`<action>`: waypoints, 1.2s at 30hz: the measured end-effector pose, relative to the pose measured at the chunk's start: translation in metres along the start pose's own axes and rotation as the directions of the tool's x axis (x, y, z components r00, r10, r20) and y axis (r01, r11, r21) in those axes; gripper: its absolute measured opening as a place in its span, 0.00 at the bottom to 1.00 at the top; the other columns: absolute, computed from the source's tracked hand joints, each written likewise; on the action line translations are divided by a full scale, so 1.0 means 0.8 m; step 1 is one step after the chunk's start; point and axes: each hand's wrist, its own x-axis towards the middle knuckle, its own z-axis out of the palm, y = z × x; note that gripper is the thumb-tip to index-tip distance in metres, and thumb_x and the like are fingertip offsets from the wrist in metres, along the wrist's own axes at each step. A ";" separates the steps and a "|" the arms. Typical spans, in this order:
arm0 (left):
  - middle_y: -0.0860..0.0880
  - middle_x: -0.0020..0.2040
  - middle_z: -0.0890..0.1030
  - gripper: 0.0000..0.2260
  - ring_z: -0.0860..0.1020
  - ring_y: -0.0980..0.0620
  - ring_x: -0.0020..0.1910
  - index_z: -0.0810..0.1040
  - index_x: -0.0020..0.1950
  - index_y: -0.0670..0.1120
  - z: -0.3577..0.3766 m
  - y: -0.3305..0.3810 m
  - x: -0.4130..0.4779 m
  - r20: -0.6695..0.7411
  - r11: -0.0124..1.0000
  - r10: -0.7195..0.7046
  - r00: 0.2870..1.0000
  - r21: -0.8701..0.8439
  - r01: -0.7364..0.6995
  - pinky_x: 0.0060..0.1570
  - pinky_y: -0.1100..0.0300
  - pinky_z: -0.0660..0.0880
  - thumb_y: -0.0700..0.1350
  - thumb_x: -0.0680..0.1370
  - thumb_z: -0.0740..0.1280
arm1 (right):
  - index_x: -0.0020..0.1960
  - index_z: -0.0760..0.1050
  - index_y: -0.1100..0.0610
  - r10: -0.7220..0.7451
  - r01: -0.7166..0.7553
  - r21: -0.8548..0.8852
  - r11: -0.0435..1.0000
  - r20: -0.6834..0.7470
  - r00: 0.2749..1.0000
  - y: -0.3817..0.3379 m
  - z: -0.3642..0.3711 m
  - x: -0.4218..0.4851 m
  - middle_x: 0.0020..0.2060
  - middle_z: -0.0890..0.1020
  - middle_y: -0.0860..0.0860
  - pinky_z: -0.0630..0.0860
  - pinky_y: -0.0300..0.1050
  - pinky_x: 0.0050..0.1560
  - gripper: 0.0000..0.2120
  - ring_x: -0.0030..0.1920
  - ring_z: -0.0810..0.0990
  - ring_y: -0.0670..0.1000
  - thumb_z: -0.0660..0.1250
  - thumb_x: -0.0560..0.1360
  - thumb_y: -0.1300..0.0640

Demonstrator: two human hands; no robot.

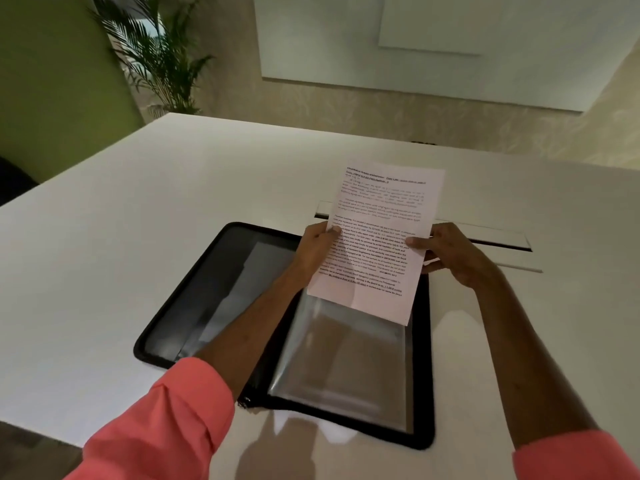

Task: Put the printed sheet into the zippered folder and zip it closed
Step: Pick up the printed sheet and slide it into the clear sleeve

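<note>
— What have your hands got?

— My left hand [317, 249] pinches the left edge of the printed sheet [377, 237], thumb on the front. My right hand [450, 254] grips its right edge, thumb laid across the text and fingers behind. Both are closed on the paper.

— How does the sheet look?

— White, covered in dense black lines of print, a bolder heading at the top. I hold it tilted up off the table, with its lower edge over the clear plastic sleeve [341, 362] on the right half of the zippered folder [221, 292].

— And the folder?

— Black, lying open flat on the white table [138, 202], zipper running round its border. The left half shows a dark pocket.

— Room around it?

— Bare tabletop to the left and beyond. A cable slot [498, 237] sits just behind my right hand. The folder's near edge lies close to the table's edge; my pink sleeves [166, 427] reach over it.
</note>
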 end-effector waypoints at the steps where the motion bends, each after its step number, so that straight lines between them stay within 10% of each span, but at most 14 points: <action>1: 0.36 0.61 0.87 0.12 0.86 0.40 0.55 0.84 0.66 0.37 -0.001 0.000 0.004 -0.006 1.000 0.002 1.000 0.001 -0.002 0.62 0.43 0.84 0.41 0.89 0.64 | 0.58 0.85 0.46 -0.005 0.005 -0.013 1.000 -0.015 1.000 -0.003 -0.001 0.003 0.51 0.91 0.47 0.86 0.44 0.38 0.08 0.49 0.91 0.50 0.75 0.80 0.54; 7: 0.41 0.60 0.87 0.13 0.86 0.39 0.59 0.82 0.65 0.39 0.002 -0.016 0.024 -0.125 0.949 0.098 0.987 0.311 -0.054 0.62 0.44 0.82 0.42 0.89 0.61 | 0.55 0.84 0.51 -0.020 0.037 0.060 0.997 -0.271 0.963 -0.007 -0.031 0.011 0.47 0.90 0.50 0.86 0.46 0.34 0.04 0.43 0.91 0.50 0.75 0.80 0.57; 13: 0.46 0.73 0.81 0.18 0.76 0.43 0.74 0.80 0.76 0.47 0.007 -0.052 0.033 0.177 0.507 0.180 0.968 0.826 -0.245 0.74 0.45 0.75 0.42 0.87 0.61 | 0.53 0.82 0.51 0.076 0.092 0.257 0.962 -0.578 0.813 0.002 -0.044 0.027 0.46 0.87 0.48 0.85 0.44 0.29 0.06 0.45 0.87 0.50 0.72 0.82 0.61; 19: 0.49 0.75 0.76 0.16 0.73 0.45 0.76 0.76 0.75 0.50 0.013 -0.071 0.035 0.329 0.197 0.179 0.927 0.911 -0.362 0.75 0.48 0.68 0.45 0.86 0.63 | 0.53 0.82 0.51 0.143 0.129 0.369 0.921 -0.627 0.766 0.022 -0.035 0.050 0.49 0.86 0.51 0.86 0.47 0.32 0.05 0.49 0.86 0.51 0.71 0.82 0.61; 36: 0.51 0.56 0.84 0.16 0.81 0.49 0.57 0.72 0.67 0.50 0.025 -0.065 0.052 0.372 0.278 0.239 0.897 0.859 -0.431 0.68 0.50 0.71 0.40 0.80 0.69 | 0.63 0.83 0.56 0.141 0.233 0.429 0.873 -0.679 0.721 0.015 0.002 0.115 0.53 0.88 0.53 0.89 0.55 0.41 0.10 0.52 0.87 0.51 0.68 0.84 0.61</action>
